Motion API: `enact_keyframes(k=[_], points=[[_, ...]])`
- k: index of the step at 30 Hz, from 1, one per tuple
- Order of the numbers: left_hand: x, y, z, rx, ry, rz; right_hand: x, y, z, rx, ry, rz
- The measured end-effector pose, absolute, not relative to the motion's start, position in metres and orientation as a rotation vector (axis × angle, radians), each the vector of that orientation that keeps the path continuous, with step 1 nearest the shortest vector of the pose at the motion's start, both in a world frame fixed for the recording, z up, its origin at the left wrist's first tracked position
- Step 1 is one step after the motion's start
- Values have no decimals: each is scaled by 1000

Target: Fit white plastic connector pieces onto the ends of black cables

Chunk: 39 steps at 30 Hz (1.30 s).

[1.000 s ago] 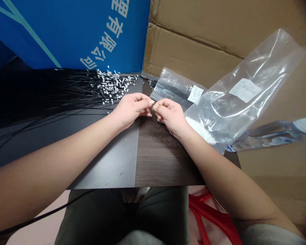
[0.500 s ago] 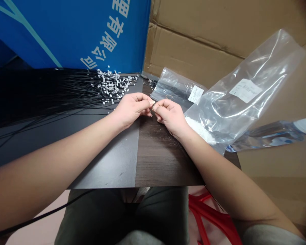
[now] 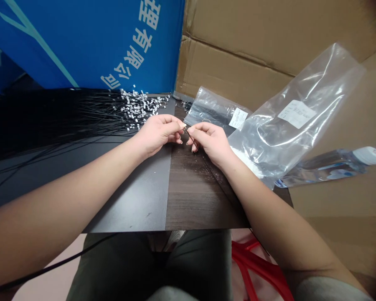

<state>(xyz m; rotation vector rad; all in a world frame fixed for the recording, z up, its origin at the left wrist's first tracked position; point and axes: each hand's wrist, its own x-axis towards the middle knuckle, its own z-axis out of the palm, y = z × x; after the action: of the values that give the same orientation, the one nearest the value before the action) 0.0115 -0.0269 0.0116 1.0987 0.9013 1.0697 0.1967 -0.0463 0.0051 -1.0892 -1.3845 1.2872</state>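
Head view: our right hand (image 3: 211, 145) pinches a thin black strand (image 3: 190, 139) between narrowly closed fingers (image 3: 201, 129), its long axis slanting forward toward our nearby left hand (image 3: 158, 134).

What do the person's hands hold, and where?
A thin black wire, pinched by the fingertips of the right hand; the left hand's hold is unclear.

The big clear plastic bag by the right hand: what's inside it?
Inside the clear plastic bag, white material lies at the lower end, beside the right hand. Glare and the white label cover the rest, so the contents can't be identified.
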Motion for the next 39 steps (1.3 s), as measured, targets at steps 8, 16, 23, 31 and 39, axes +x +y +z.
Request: enact_keyframes(k=[8,16,23,31,39], points=[[12,-30,13,1104,911,1036,196,-47,7,-1164,-1379,1300],[13,-29,12,1130,906,1026,195,-45,1,-1124,-1359,1330],[14,-29,9,1182,924,1042,190,-50,2,-1147,-1334,1282],[14,-30,12,1143,923,1050,194,-47,2,-1113,-1377,1293],[8,-26,12,1116,899,896,210,-38,3,-1030,-1714,883]])
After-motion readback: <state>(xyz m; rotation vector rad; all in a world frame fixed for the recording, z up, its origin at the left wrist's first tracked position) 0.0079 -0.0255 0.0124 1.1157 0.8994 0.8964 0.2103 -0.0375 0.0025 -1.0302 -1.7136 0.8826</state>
